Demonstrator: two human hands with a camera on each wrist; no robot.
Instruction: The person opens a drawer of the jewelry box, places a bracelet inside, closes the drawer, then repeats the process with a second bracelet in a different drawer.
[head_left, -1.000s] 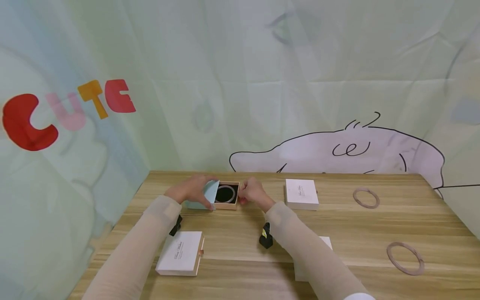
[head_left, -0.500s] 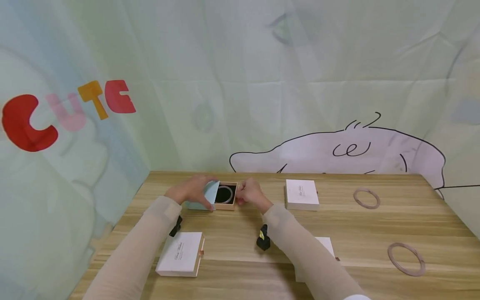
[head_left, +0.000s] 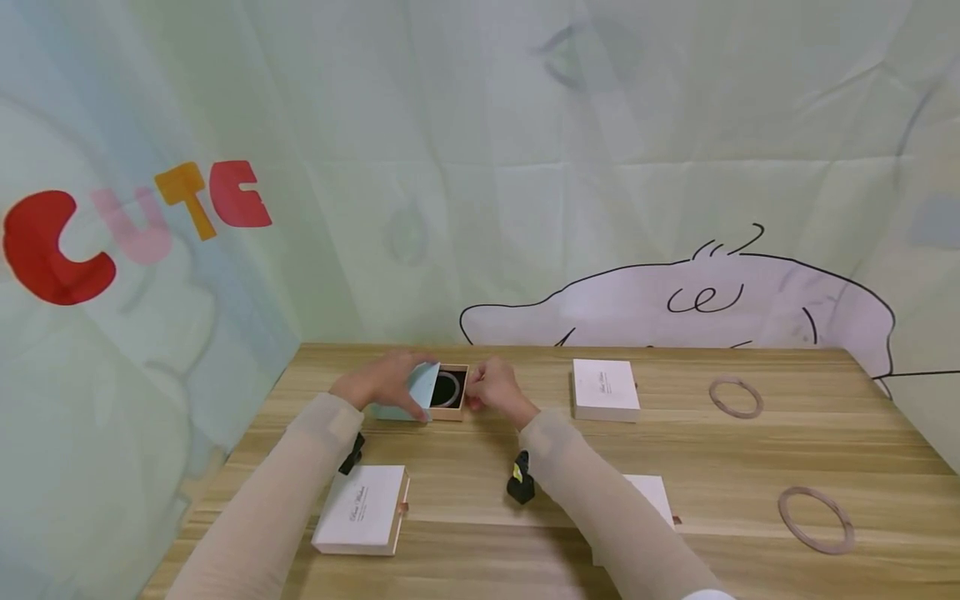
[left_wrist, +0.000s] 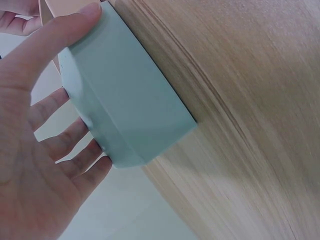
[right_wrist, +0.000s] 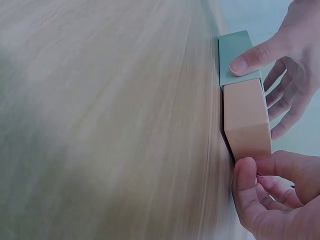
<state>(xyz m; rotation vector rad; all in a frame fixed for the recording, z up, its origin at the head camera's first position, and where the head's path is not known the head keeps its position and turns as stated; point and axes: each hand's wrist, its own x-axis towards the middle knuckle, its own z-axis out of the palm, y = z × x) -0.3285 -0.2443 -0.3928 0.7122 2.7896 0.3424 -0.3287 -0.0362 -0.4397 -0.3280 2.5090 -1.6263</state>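
In the head view, my left hand (head_left: 378, 383) grips the pale blue sleeve (left_wrist: 120, 85) of a small drawer box at the back left of the table. My left thumb lies on its near side, and the fingers reach round the far side. A peach drawer (right_wrist: 246, 107) sticks partly out of the sleeve's right end, a greyish-pink bangle (head_left: 457, 390) lying on its dark lining. At the drawer's outer end, my right hand (head_left: 495, 385) has its thumb and index finger pinched together. Whatever sits between those fingertips is hidden.
White lidded boxes stand around: one (head_left: 606, 383) at the back, one (head_left: 360, 504) front left, another (head_left: 651, 493) partly under my right forearm. Two more bangles lie on the right, a far one (head_left: 712, 396) and a near one (head_left: 849, 533). A printed cloth hangs behind the table.
My right hand has moved left with the drawer, which slid further into the sleeve, so less of the bangle shows. The left hand has stayed in place on the sleeve.
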